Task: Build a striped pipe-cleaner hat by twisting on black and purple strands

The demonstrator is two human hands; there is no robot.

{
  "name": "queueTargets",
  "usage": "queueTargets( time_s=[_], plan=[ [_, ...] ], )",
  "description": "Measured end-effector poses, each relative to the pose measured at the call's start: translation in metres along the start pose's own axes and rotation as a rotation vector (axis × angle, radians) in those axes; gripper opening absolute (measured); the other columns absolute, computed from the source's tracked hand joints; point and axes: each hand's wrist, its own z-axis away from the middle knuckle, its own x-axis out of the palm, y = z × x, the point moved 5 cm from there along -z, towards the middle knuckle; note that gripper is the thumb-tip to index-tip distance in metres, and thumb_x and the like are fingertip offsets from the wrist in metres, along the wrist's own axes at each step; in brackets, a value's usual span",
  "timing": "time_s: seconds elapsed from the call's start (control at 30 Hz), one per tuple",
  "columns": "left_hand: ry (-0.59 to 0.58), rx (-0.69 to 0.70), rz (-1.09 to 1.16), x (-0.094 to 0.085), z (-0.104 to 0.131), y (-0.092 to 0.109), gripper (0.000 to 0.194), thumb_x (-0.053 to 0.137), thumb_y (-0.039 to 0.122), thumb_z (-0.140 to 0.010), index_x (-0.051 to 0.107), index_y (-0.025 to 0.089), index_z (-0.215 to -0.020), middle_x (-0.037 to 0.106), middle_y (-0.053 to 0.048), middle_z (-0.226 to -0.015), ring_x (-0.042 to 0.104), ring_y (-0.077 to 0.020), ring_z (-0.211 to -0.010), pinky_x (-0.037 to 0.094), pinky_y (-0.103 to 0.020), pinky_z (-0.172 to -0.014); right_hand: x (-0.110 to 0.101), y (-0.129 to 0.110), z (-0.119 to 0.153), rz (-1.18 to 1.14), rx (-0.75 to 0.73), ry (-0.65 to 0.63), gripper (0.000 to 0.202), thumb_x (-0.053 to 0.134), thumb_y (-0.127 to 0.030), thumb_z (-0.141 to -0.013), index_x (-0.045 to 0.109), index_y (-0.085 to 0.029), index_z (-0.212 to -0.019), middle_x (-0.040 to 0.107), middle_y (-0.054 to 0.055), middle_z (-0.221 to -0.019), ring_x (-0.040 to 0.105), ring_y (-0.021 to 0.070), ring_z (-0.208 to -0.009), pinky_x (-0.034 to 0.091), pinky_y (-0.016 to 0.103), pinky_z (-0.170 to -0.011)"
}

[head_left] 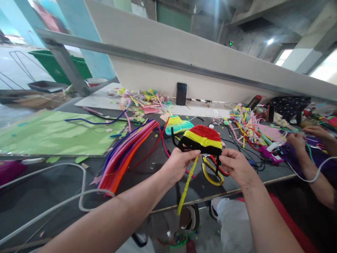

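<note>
Between my two hands is a half-round piece of pipe cleaners point(204, 137), banded red, yellow and black. My left hand point(181, 162) pinches its lower left edge. At its lower right, my right hand point(233, 162) closes on the black end. A yellow twisted pipe cleaner point(187, 186) hangs down beside my left fingers past the table edge. Behind the piece lies a similar yellow and turquoise piece point(179, 124). Scissors with yellow handles point(212, 177) rest on the table just below, partly covered by the piece and my right hand.
A bundle of pink, purple and orange pipe cleaners point(126, 154) lies left, near a green sheet pack point(58, 135). A phone point(181, 94) leans on the back panel. Scrap piles point(249, 123) sit behind. At right, another person's hands point(297, 142) work beside a purple glue gun point(272, 154).
</note>
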Motion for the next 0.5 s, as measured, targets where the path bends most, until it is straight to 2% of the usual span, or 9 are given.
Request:
queueTargets(
  time_s=[0.13,0.23,0.3,0.4,0.47,0.5],
  plan=[
    [0.025,0.035,0.002,0.0,0.001,0.0,0.019,0.08,0.02,-0.06,0.071,0.013,-0.075,0.065,-0.001,-0.065,0.059,-0.0104,-0.059,0.047,-0.021,-0.058,-0.001,-0.001,0.0,0.132,0.001,0.116,0.033,0.078,-0.039,-0.057,0.055,-0.018,-0.068,0.039,-0.01,-0.046,0.023,0.0032,-0.037,0.013,0.02,-0.039],
    [0.048,0.08,0.007,0.0,0.0,0.001,0.019,0.079,0.02,-0.061,0.071,0.014,-0.077,0.064,0.0,-0.062,0.06,-0.0111,-0.059,0.046,-0.022,-0.058,-0.001,-0.006,0.001,0.419,-0.102,0.261,0.03,0.071,-0.045,-0.065,0.058,-0.018,-0.069,0.048,-0.006,-0.049,0.035,0.0075,-0.042,0.025,0.022,-0.042],
    [0.069,0.084,0.008,-0.001,-0.001,0.0,0.02,0.079,0.021,-0.061,0.071,0.014,-0.077,0.066,-0.001,-0.064,0.06,-0.0118,-0.059,0.047,-0.023,-0.058,0.003,-0.012,0.003,0.68,-0.234,0.384,0.026,0.065,-0.044,-0.072,0.061,-0.018,-0.068,0.055,-0.001,-0.056,0.045,0.012,-0.05,0.034,0.025,-0.05],
    [0.105,0.071,-0.001,-0.003,-0.002,-0.001,0.019,0.079,0.023,-0.06,0.07,0.012,-0.073,0.068,-0.003,-0.066,0.06,-0.0119,-0.058,0.046,-0.023,-0.059,0.021,-0.022,0.011,1.005,-0.536,0.546,0.022,0.059,-0.037,-0.079,0.061,-0.019,-0.068,0.06,0.004,-0.064,0.053,0.0168,-0.062,0.04,0.029,-0.062],
    [0.123,0.065,0.005,-0.005,-0.003,-0.001,0.02,0.08,0.024,-0.059,0.07,0.012,-0.072,0.068,-0.004,-0.067,0.06,-0.0118,-0.059,0.046,-0.023,-0.059,0.034,-0.025,0.016,1.133,-0.697,0.592,0.02,0.056,-0.032,-0.082,0.06,-0.019,-0.069,0.061,0.005,-0.068,0.055,0.0182,-0.068,0.04,0.03,-0.066],
    [0.127,0.065,0.013,-0.006,-0.003,-0.001,0.021,0.08,0.024,-0.059,0.07,0.011,-0.072,0.068,-0.004,-0.067,0.06,-0.0118,-0.06,0.046,-0.023,-0.059,0.038,-0.026,0.017,1.167,-0.732,0.598,0.019,0.054,-0.031,-0.083,0.061,-0.019,-0.07,0.062,0.006,-0.07,0.056,0.0188,-0.07,0.041,0.03,-0.067]
  ],
)
